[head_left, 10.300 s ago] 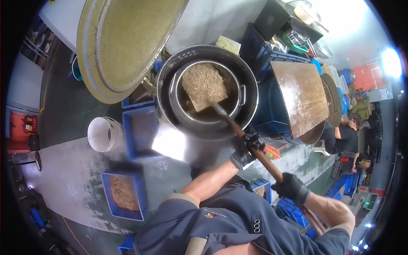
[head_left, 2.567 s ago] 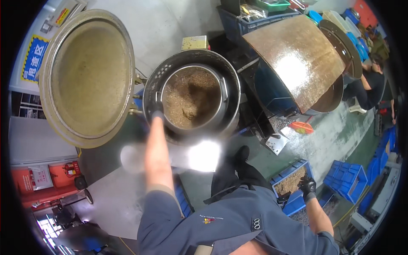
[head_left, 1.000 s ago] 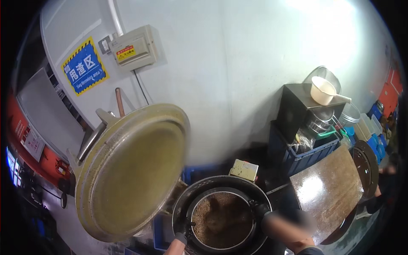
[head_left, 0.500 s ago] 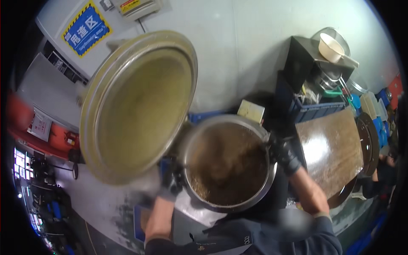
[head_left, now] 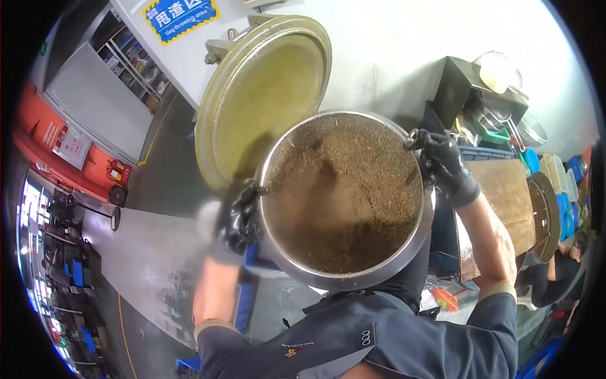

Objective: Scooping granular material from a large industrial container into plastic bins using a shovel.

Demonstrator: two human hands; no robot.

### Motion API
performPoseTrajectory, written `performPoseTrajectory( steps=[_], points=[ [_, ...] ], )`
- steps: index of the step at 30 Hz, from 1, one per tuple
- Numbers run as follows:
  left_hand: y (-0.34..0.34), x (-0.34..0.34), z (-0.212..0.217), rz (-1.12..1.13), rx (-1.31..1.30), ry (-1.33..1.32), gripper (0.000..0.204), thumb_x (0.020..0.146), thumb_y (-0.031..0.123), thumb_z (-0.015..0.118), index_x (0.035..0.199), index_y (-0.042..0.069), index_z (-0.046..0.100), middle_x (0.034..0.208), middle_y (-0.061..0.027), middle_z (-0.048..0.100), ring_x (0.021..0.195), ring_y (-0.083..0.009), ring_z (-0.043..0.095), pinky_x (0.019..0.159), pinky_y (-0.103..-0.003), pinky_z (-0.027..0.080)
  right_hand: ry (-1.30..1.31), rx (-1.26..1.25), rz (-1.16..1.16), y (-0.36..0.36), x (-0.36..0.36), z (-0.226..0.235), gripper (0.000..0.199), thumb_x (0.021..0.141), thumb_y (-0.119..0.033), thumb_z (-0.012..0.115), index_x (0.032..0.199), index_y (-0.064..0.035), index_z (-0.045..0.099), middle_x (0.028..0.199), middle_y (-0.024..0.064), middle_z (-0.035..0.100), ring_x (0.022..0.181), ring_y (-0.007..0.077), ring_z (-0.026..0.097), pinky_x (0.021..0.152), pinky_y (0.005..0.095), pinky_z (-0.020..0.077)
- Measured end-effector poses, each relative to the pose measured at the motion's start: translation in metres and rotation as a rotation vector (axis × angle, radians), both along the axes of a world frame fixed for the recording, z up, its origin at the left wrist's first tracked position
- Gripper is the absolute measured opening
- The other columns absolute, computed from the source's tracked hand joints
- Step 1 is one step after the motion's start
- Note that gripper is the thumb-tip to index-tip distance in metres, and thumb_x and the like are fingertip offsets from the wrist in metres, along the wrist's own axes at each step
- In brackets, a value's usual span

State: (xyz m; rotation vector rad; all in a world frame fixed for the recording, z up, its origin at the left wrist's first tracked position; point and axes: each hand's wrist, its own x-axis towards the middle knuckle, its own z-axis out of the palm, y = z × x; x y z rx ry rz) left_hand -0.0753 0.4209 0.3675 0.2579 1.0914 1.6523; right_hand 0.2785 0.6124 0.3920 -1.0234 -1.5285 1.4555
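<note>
A large round steel basket [head_left: 344, 199] full of brown, wet, fibrous dregs is held up close to my chest and fills the middle of the view. My left hand [head_left: 240, 218], in a black glove, grips the handle on its left rim. My right hand [head_left: 442, 161], also in a black glove, grips the handle on its right rim. Behind the basket stands the big round hinged lid [head_left: 262, 95] of a machine, tipped open, with its yellowish inner face toward me.
A white wall carries a blue sign [head_left: 180, 14] at the top. At right are a rusty brown round lid [head_left: 505, 196], a dark crate of utensils [head_left: 486, 120] and blue crates [head_left: 565, 215]. Another person [head_left: 565, 268] crouches at far right. Red equipment [head_left: 69, 145] stands at left.
Both hands have lifted the basket out of the machine drum and brought it up toward me; it now looks much larger and hides the drum. The view has tilted down.
</note>
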Motion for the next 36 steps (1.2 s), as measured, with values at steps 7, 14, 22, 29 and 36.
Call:
performPoseTrajectory(
  steps=[7,14,22,29,36],
  points=[
    [0.01,0.022,0.035,0.072,-0.184,0.115,0.031,0.095,0.023,0.048,0.093,-0.004,0.064,0.05,0.0037,0.045,0.038,-0.0051,0.036,0.034,-0.018,0.028,-0.046,-0.148,0.046,-0.008,-0.004,0.0,0.028,0.097,-0.024,0.049,0.101,0.0,0.063,0.078,-0.0011,0.06,0.06,0.0028,0.051,0.052,0.0179,0.0407],
    [0.025,0.003,0.014,-0.201,-0.131,-0.008,0.028,0.095,0.021,0.05,0.094,-0.003,0.064,0.047,0.0056,0.043,0.034,-0.0049,0.036,0.033,-0.02,0.027,0.077,-0.269,-0.149,-0.007,-0.004,-0.018,0.029,0.098,-0.019,0.046,0.112,-0.0008,0.062,0.084,-0.0006,0.062,0.07,0.0052,0.053,0.063,0.0195,0.0441],
    [0.017,-0.04,-0.027,-0.388,0.183,-0.191,0.028,0.094,0.015,0.049,0.112,-0.004,0.058,0.096,-0.009,0.066,0.072,-0.0136,0.064,0.06,-0.023,0.052,0.312,-0.188,-0.302,0.016,0.034,-0.091,0.039,0.101,-0.035,0.037,0.107,-0.0051,0.061,0.081,0.0029,0.065,0.071,0.0082,0.061,0.063,0.023,0.0506],
    [0.025,-0.006,-0.014,-0.232,0.018,0.138,0.047,0.084,0.037,0.06,0.115,0.002,0.052,0.072,0.0014,0.048,0.056,-0.0038,0.04,0.049,-0.018,0.036,0.661,-0.927,-0.287,-0.003,0.065,-0.292,0.04,0.094,-0.033,0.05,0.12,-0.0022,0.055,0.111,0.0131,0.061,0.093,0.0225,0.062,0.077,0.0339,0.0548],
    [0.02,-0.005,-0.006,-0.068,0.039,0.173,0.029,0.095,0.007,0.046,0.121,-0.004,0.051,0.11,-0.0126,0.063,0.095,-0.0155,0.062,0.081,-0.026,0.052,0.572,-1.02,-0.393,-0.032,0.048,-0.235,0.04,0.095,-0.032,0.049,0.12,-0.0021,0.055,0.11,0.013,0.061,0.093,0.0227,0.061,0.078,0.0338,0.0548]
  ],
)
